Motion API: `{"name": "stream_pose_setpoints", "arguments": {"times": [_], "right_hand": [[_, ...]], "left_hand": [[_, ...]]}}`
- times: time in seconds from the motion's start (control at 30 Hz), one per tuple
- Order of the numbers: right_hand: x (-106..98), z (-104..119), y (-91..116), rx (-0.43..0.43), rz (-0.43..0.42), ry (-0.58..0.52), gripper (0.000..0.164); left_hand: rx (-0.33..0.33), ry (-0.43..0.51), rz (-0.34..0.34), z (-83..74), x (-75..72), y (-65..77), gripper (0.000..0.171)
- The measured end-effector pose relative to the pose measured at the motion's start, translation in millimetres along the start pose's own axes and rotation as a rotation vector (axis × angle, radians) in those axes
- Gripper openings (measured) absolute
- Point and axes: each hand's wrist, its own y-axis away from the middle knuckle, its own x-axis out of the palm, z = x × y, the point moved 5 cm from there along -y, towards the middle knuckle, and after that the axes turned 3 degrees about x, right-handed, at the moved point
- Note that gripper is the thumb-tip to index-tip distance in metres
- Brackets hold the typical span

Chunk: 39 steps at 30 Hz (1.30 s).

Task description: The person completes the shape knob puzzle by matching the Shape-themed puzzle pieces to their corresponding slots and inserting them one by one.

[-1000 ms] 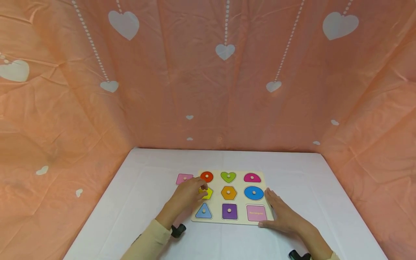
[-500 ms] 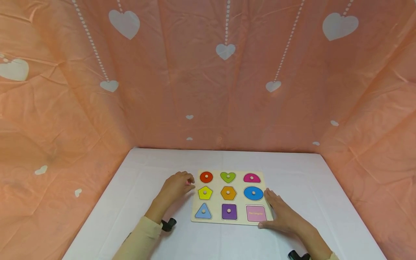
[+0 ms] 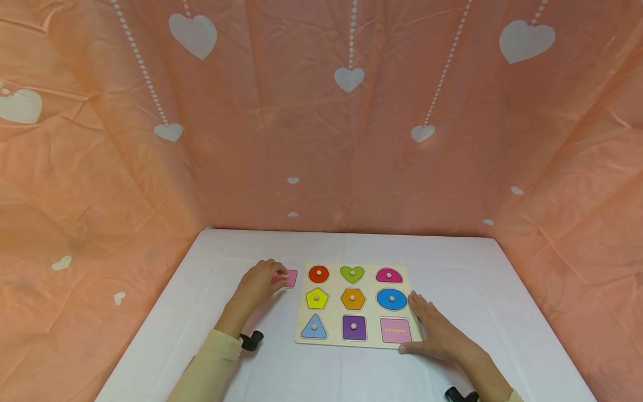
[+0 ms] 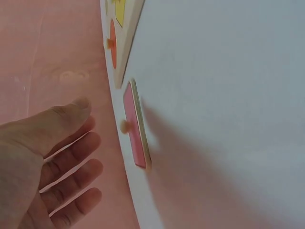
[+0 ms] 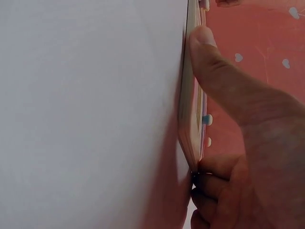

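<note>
A pink rectangular puzzle piece (image 3: 292, 278) with a small wooden knob lies on the white table, left of the wooden puzzle board (image 3: 334, 329). My left hand (image 3: 257, 283) hovers beside it, partly covering it in the head view. In the left wrist view, thumb and fingers stand loosely apart, with a gap to the knob (image 4: 125, 126). At the board's near right corner, my right hand (image 3: 436, 334) rests with the thumb (image 5: 202, 40) on the front edge and spread fingers along the right edge. A pink recess (image 3: 396, 330) with yellow lettering shows beside that hand.
Several knobbed shapes sit in the board, among them a red circle (image 3: 318, 274), a purple square (image 3: 354, 328) and a blue oval (image 3: 392, 299). Peach cloth (image 3: 321, 167) with white hearts hangs behind the table and along both sides. Dark camera mounts (image 3: 252, 340) sit at the wrists.
My left hand has moved left from over the board's yellow pentagon, past the pink piece, to its left side. The right hand and the board have stayed put.
</note>
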Motion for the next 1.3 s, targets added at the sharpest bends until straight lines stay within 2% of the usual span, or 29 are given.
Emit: {"name": "stream_pose_setpoints", "arguments": {"times": [0.17, 0.4, 0.67, 1.3], "right_hand": [[-2, 2, 1, -0.03, -0.011, 0.014, 0.132], [-3, 3, 3, -0.03, -0.005, 0.0, 0.131], [-3, 3, 2, -0.024, -0.006, 0.002, 0.131], [0, -2, 0, -0.011, 0.0, -0.011, 0.133]], "left_hand": [[-0.016, -0.015, 0.019, 8.4, -1.0, -2.2, 0.025], [-0.028, -0.03, 0.052, 21.0, 6.2, -6.0, 0.025], [-0.042, -0.046, 0.09, 22.1, 10.9, -8.0, 0.024], [-0.06, -0.03, 0.098, 25.2, 13.1, -16.0, 0.022]]}}
